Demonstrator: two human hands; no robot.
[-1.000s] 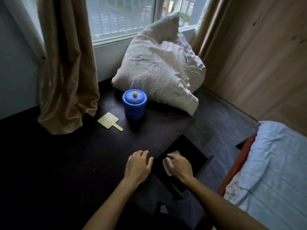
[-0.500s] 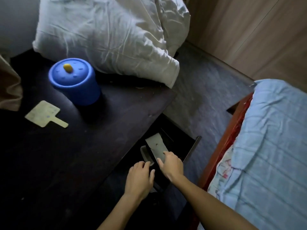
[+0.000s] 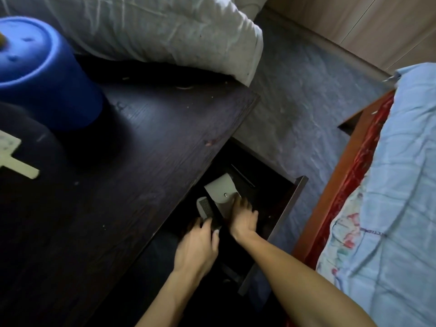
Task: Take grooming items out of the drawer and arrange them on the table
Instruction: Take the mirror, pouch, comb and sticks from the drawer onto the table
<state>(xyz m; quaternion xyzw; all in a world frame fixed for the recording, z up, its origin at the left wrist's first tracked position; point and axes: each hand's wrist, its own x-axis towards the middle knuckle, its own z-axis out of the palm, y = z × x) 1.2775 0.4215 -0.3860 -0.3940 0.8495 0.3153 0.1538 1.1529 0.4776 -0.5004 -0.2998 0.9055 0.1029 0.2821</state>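
Note:
The drawer [image 3: 282, 223] stands pulled out at the right side of the dark table [image 3: 141, 166]. Two things show inside it: a grey comb [image 3: 204, 206] and, beside it, a pale grey flat case [image 3: 220, 191] with a small round stud. My left hand [image 3: 198, 246] reaches in from below, its fingers and thumb closed around the comb's dark near end. My right hand [image 3: 243, 219] lies over the near end of the grey case with curled fingers; the thumb is hidden. On the tabletop at the far left lies a pale flat paddle-shaped item [image 3: 14, 159].
A blue lidded container [image 3: 49, 81] stands at the table's back left. A white pillow [image 3: 153, 29] leans over the table's far edge. A bed with a light blue sheet [image 3: 396, 185] and a red-brown frame is close on the right, with grey floor between it and the drawer.
The view has dropped and closed in on the drawer. Both hands have gone from the table edge into the drawer, the left onto the comb and the right onto the grey case.

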